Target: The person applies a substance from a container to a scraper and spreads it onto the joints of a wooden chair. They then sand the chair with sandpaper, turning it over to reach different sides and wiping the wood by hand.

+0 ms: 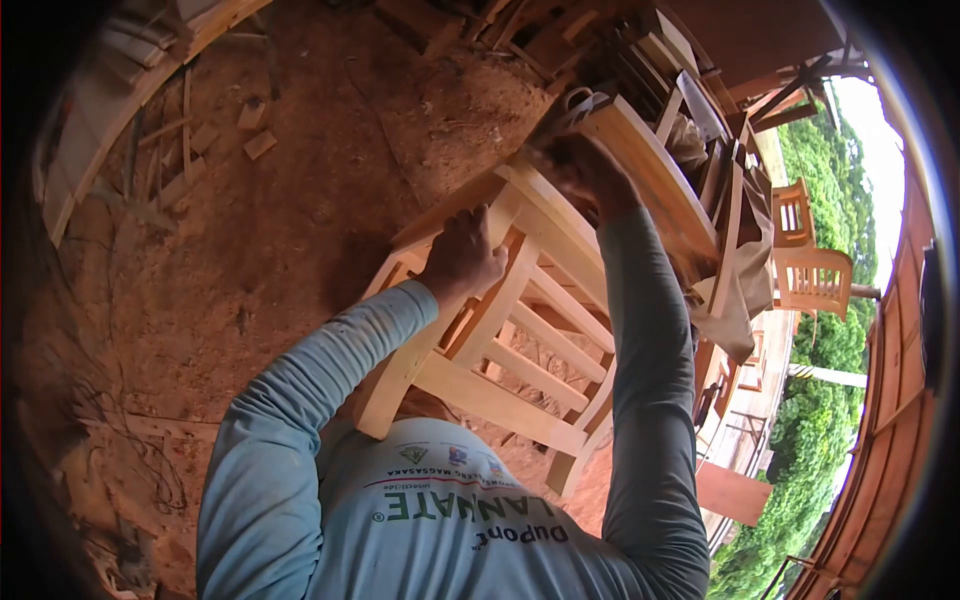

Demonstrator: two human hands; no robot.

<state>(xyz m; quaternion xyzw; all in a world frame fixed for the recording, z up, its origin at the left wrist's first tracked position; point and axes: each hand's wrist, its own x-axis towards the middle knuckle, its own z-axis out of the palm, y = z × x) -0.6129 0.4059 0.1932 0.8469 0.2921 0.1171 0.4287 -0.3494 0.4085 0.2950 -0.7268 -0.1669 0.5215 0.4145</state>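
Note:
A pale, unpainted wooden chair frame (500, 405) with several slats leans in front of my body. My left hand (462, 257) is closed around one of its upper rails, with the knuckles up. Farther out, my right hand (590, 178) is at the top corner of the same frame, blurred and in shadow. Its fingers are smeared, and whether anything is in them cannot be made out. Just past that hand lies a wide, smooth wooden board (650, 165) on a workbench.
Wood scraps (259, 145) lie on the reddish dirt floor (290, 240). Stacked lumber (130, 50) stands at the upper left. To the right are a draped tan cloth (735, 320), plastic chairs (812, 280) and greenery beyond the shelter's edge.

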